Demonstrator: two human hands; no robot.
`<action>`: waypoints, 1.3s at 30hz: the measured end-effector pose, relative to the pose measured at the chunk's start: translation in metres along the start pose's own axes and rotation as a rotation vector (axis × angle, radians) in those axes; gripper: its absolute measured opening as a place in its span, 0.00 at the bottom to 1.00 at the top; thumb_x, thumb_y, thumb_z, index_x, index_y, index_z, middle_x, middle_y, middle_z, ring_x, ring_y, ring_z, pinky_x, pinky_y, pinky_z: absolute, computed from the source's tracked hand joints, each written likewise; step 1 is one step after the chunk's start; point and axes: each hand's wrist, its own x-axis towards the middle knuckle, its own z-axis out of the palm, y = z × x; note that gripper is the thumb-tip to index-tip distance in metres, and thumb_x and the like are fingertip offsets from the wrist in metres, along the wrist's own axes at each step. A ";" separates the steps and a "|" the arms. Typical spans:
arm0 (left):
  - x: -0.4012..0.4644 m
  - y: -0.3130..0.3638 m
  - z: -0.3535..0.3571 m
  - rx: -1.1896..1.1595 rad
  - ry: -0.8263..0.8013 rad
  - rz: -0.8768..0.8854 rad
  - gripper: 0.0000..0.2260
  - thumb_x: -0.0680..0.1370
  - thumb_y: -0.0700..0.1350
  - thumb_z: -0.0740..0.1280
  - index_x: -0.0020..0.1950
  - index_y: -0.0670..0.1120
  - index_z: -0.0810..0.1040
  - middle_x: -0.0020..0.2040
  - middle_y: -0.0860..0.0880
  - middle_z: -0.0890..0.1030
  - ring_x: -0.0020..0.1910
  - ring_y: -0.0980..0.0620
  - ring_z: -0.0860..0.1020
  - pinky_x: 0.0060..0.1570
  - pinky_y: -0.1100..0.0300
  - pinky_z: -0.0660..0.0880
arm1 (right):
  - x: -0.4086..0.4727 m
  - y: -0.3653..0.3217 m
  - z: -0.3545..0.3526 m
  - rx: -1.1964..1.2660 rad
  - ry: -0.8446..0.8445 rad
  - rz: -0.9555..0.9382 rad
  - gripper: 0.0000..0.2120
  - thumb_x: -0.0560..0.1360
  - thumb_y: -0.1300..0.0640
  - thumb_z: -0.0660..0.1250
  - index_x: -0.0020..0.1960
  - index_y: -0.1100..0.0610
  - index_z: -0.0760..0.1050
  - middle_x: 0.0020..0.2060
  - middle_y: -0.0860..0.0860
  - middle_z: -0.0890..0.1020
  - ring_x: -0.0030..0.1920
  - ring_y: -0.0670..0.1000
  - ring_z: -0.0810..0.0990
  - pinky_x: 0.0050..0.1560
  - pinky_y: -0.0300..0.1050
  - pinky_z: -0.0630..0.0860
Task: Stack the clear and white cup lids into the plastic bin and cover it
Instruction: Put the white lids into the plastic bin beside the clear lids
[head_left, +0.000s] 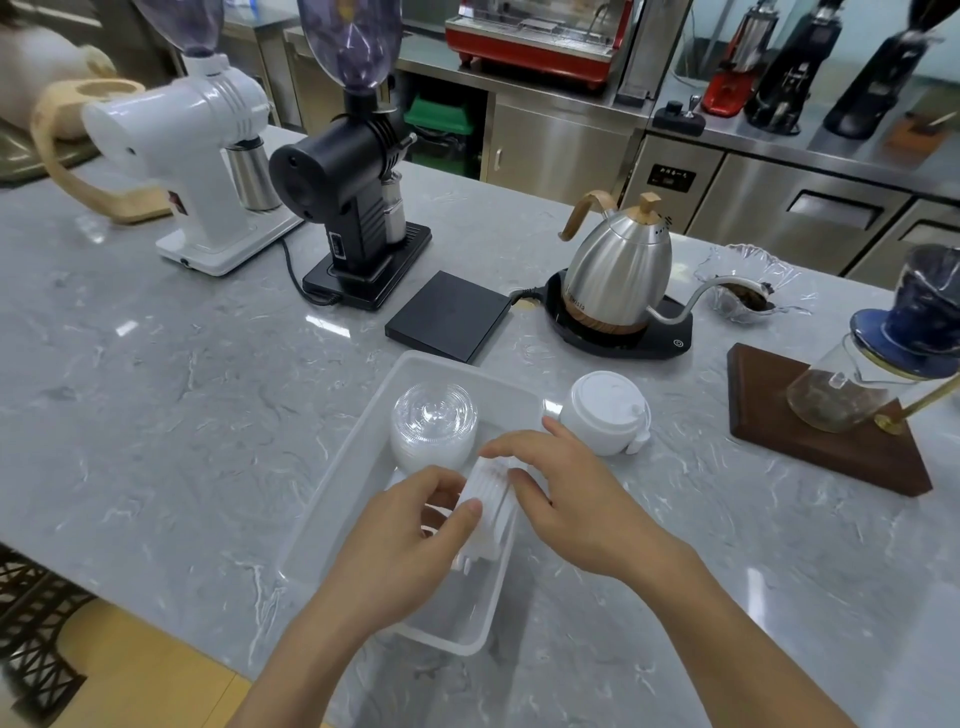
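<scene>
A clear plastic bin (332, 499) lies on the grey marble counter in front of me. A stack of clear domed lids (434, 423) stands in its far end. Over the bin's middle, both hands hold a stack of white lids (491, 512) turned on its side. My left hand (410, 540) grips its near left end, thumb on the top edge. From the right, my right hand (566, 488) curls its fingers over the stack's far side. A second stack of white lids (605, 413) stands upright on the counter just right of the bin.
A black scale (447, 314) and a steel kettle (618, 275) on its black base sit behind the bin. A wooden stand (810, 441) with a glass carafe and blue dripper is at the right. White (197, 150) and black (343, 176) grinders stand at the back left.
</scene>
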 end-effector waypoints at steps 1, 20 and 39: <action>0.000 0.000 -0.001 0.001 0.005 -0.001 0.04 0.79 0.53 0.69 0.52 0.57 0.81 0.47 0.59 0.85 0.47 0.65 0.81 0.43 0.72 0.75 | -0.001 0.001 -0.001 0.012 0.013 0.007 0.17 0.80 0.65 0.60 0.63 0.51 0.78 0.60 0.43 0.81 0.64 0.37 0.72 0.77 0.36 0.47; 0.068 0.087 0.005 -0.371 -0.172 0.032 0.06 0.82 0.46 0.67 0.55 0.47 0.83 0.51 0.50 0.88 0.52 0.51 0.86 0.54 0.55 0.83 | -0.027 0.096 -0.057 0.486 0.537 0.605 0.12 0.78 0.66 0.67 0.55 0.51 0.79 0.52 0.48 0.83 0.54 0.51 0.83 0.59 0.48 0.78; 0.167 0.117 0.113 -0.576 -0.345 -0.763 0.23 0.77 0.56 0.63 0.67 0.44 0.76 0.63 0.39 0.80 0.62 0.37 0.77 0.69 0.40 0.70 | 0.030 0.151 -0.045 0.585 0.364 0.818 0.13 0.78 0.55 0.68 0.60 0.60 0.79 0.54 0.60 0.84 0.45 0.57 0.81 0.38 0.43 0.73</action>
